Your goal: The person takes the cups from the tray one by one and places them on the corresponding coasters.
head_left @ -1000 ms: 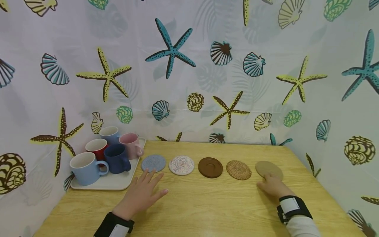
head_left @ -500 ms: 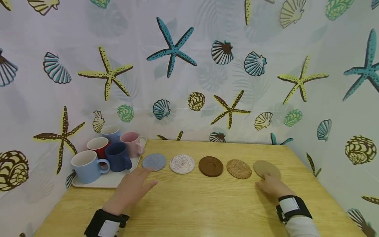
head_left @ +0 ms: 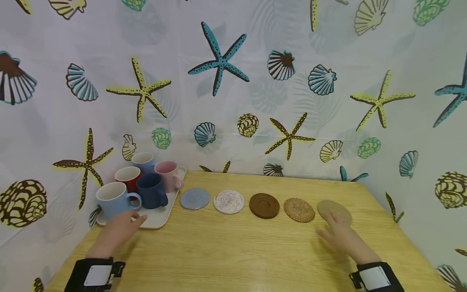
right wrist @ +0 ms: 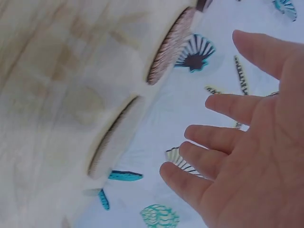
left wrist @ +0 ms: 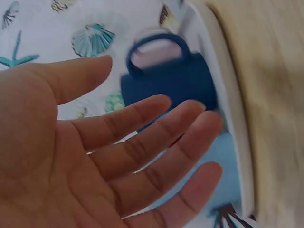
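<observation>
My left hand is at the front left corner of the white tray, its fingers straight in the left wrist view and nothing in them. In the head view it overlaps the lower part of the light blue mug. A dark blue mug shows beyond those fingers. On the right, my other hand reaches over the near edge of the beige round coaster. Its fingers are extended and spread, holding nothing; the coaster shows beyond them in the right wrist view.
Also on the tray stand a red mug, a pink mug and another light blue mug. A row of coasters crosses the wooden table: blue, white speckled, brown and woven. A shell-print cloth hangs behind.
My left hand has moved left from beside the blue coaster to the tray's front corner. The right hand has drawn slightly back from the beige coaster. The mugs stand where they were.
</observation>
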Tool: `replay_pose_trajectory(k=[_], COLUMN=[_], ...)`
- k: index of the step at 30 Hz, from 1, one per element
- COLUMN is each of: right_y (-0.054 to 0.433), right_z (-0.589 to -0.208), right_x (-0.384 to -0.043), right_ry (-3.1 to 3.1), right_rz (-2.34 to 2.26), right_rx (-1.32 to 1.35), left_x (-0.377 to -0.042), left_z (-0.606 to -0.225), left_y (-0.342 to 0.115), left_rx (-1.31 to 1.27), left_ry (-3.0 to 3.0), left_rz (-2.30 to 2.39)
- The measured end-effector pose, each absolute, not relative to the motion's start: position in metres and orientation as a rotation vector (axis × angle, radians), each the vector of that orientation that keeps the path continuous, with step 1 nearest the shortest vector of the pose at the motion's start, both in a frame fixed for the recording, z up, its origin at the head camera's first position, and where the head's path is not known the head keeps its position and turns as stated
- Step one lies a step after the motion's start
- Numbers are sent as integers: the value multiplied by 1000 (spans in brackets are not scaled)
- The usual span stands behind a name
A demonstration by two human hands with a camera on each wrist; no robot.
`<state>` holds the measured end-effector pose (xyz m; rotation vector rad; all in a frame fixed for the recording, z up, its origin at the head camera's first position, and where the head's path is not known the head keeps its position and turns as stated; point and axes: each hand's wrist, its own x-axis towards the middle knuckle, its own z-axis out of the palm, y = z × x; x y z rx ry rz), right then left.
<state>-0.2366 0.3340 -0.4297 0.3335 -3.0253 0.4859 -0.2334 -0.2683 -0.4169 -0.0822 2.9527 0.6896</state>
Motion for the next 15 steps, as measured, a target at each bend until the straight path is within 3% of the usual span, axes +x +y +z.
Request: replay_pose_trajectory(k=[15], right_y=[306], right_z=[-412], right_x=[-208], right_ry=[-2982], right_rz=[474], right_rx=[491], left_x=[-251], left_z=[-449], left_y=[-316], left_rx=[-369], left_ry=[2738], left_rz=[838])
